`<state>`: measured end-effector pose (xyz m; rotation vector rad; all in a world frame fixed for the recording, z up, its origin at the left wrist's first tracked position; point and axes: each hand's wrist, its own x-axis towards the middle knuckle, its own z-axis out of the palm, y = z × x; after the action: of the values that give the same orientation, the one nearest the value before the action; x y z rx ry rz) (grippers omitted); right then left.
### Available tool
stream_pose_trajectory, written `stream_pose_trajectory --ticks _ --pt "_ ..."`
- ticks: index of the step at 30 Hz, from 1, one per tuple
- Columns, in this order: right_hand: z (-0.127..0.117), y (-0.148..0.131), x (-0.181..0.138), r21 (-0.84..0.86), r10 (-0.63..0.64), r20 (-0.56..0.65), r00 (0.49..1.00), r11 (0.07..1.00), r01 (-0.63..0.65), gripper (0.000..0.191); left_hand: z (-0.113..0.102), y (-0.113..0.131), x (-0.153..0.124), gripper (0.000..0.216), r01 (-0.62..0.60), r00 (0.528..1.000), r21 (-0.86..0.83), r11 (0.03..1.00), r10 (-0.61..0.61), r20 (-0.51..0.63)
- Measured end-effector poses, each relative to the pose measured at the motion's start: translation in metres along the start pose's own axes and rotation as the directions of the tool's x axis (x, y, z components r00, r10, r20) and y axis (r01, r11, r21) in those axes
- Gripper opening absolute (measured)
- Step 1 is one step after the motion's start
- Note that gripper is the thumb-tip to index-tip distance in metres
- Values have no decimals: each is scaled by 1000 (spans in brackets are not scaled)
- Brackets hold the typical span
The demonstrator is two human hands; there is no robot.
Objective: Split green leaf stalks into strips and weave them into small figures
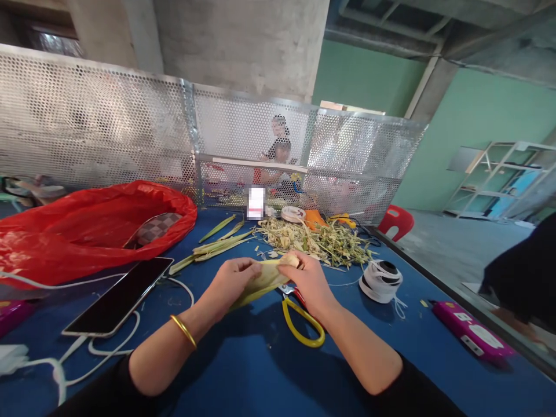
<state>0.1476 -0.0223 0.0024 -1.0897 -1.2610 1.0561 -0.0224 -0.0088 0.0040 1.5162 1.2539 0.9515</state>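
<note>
Both hands meet over the blue table (260,370) and hold one pale yellow-green leaf strip (264,278). My left hand (232,281), with a gold bangle on its wrist, grips the strip's left part. My right hand (306,281) pinches its right end. Yellow-handled scissors (299,321) lie on the table just under my right hand. Beyond the hands lies a pile of cut leaf scraps (317,237), and several long green leaf strips (212,246) rest to its left.
A red plastic bag (87,226) fills the left side. A phone (119,295) on a white cable lies beside it. A white thread spool (382,278) and a pink box (471,330) sit right. A perforated metal screen (130,127) backs the table; a person sits behind it.
</note>
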Motion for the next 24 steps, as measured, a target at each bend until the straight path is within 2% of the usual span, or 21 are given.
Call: stream_pose_trajectory --ticks 3,5,7,9,11,12,14,16,17,21,24 --pt "0 5 2 25 54 -8 998 998 -54 13 5 2 -3 35 -67 991 68 995 58 121" --pt "-1 3 3 22 82 27 996 996 -83 16 7 1 -4 33 -81 993 161 984 65 103" --pt "-5 -3 3 -2 103 125 987 995 -104 24 8 -2 -4 31 -61 996 215 975 47 69" --pt "-13 -14 4 -95 93 220 971 993 -74 34 8 -3 -3 30 -26 999 228 973 19 34" --pt "-26 -23 3 -327 54 227 972 945 24 39 5 -4 -1 30 -2 1000 217 976 4 -10" --pt "-34 -26 1 -503 48 218 975 862 70 38 3 -4 0 30 -1 999 220 975 9 -35" --pt "-48 -27 -5 -816 133 223 966 568 111 34 -2 -3 2 28 -10 996 264 965 35 -87" --pt "-57 -22 -15 -945 300 242 923 290 153 30 -5 -1 3 26 -24 987 351 936 77 -138" --pt "-59 -19 -20 -957 331 256 908 219 190 32 -6 0 2 25 -28 982 393 919 98 -159" --pt "-49 -4 -34 -953 280 303 911 110 283 59 -9 2 2 23 -22 967 491 871 143 -210" --pt "-38 2 -34 -943 217 333 918 82 323 56 -9 1 3 23 -19 965 526 850 152 -212"
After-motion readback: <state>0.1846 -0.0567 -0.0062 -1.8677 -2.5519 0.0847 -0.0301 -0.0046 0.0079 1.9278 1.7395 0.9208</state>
